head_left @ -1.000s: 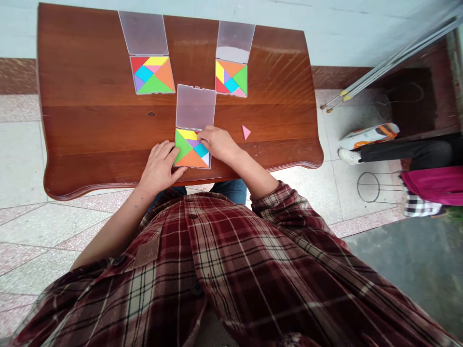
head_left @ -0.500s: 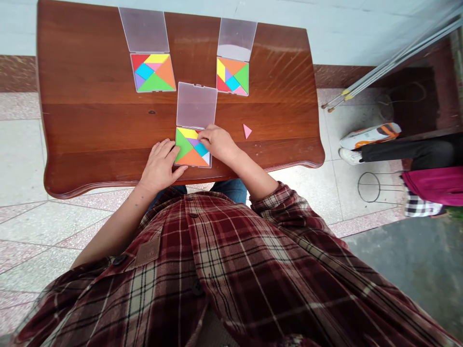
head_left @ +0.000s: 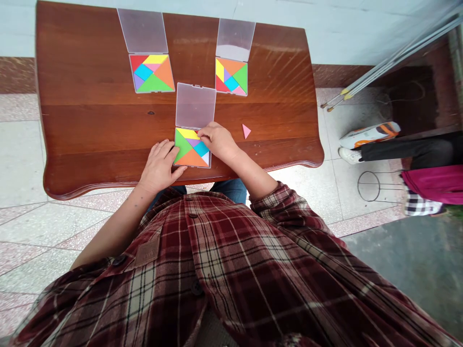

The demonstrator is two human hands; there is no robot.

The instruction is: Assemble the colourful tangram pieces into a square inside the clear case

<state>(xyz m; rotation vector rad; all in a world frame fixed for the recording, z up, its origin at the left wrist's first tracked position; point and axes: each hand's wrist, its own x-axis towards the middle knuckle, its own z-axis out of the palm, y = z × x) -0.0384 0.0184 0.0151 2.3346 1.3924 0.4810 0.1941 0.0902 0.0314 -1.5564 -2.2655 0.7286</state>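
Head view, puzzle tray (head_left: 191, 148): it is sitting at the near edge of the bench (head_left: 90, 120), straight in front of you. It is square, and its clear lid (head_left: 195, 105) is lying open beyond it, so the long axis is running away from you.
Left hand (head_left: 161, 164): you are laying it flat and released, fingers resting against the tray's left edge.
Right hand (head_left: 217, 140): you are curling it over the tray's far right corner. I cannot tell whether the fingertips are gripping a piece.
Pink triangle (head_left: 246, 131): it is lying loose just right of that hand.
Change: your right fingertips are creeping slightly farther up the tray, while the left hand is staying put.
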